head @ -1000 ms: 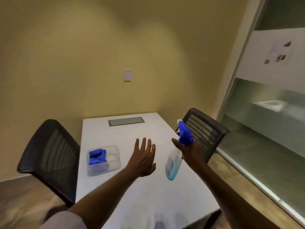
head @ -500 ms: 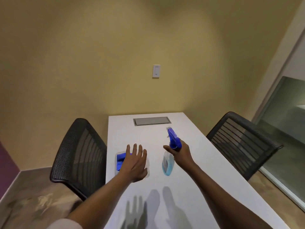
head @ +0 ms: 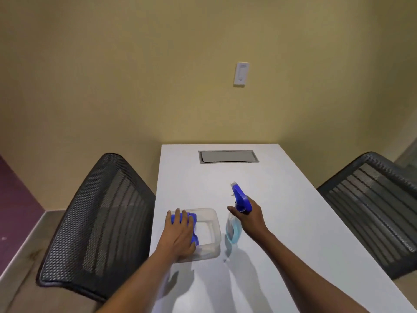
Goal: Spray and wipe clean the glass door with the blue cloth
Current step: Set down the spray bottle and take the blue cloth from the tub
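Blue cloth (head: 194, 224) lies bunched in the left part of a clear plastic container (head: 212, 233) on the white table (head: 282, 211), and the left hand (head: 179, 233) now rests on top of it, fingers (head: 178, 216) spread flat over the fabric. Half a second ago this hand was above the container with the palm open and nothing under it; now it has come down onto the cloth. Whether the fingers have already closed around the fabric I cannot tell, because the back of the hand hides it.

Right hand (head: 250, 219) is closed around the neck of the spray bottle (head: 237, 213), which hangs tilted just beside the container, its blue liquid low in the body. It has come lower and nearer to the table than a second ago.

The view has also turned: the glass door, seen at the right side one second ago, is almost out of the picture; only a thin strip shows at the far right edge behind the right chair (head: 372, 199). I judge the cloth is about to be picked up, and spraying has not begun.
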The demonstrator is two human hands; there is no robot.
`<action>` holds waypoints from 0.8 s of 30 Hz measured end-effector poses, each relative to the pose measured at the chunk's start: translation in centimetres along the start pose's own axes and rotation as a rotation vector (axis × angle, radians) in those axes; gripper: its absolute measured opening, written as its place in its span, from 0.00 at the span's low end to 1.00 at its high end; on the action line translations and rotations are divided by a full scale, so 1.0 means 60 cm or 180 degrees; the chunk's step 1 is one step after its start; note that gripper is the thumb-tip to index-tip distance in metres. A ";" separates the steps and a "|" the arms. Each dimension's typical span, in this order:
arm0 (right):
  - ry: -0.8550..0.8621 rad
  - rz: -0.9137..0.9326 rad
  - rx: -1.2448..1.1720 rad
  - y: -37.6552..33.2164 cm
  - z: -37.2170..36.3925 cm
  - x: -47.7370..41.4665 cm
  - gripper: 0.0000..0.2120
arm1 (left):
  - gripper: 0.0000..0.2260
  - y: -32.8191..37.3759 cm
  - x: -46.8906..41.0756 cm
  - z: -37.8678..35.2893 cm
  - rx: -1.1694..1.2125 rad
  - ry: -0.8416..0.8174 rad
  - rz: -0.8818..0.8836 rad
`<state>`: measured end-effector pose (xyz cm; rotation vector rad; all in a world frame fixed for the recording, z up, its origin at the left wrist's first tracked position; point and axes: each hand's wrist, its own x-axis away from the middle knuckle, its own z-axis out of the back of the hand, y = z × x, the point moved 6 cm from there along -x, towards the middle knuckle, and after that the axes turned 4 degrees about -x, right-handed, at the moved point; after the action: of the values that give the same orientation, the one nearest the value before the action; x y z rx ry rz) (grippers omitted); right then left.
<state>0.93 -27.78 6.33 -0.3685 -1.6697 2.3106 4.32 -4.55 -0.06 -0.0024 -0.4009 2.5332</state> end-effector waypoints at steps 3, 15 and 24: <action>-0.0047 -0.0071 -0.0075 0.038 -0.012 -0.025 0.14 | 0.37 -0.007 -0.030 -0.038 0.0059 -0.0111 0.0090; 0.0054 -0.0273 -0.0314 0.113 -0.019 -0.080 0.11 | 0.40 0.004 -0.084 -0.118 0.0154 -0.0410 0.0100; 0.0034 -0.0289 -0.0044 0.114 -0.025 -0.085 0.13 | 0.41 -0.002 -0.089 -0.130 0.0162 -0.0425 0.0110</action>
<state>5.78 -30.32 -0.36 -0.3009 -1.6627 2.2291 9.56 -5.12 -7.94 0.1814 -0.3915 2.5853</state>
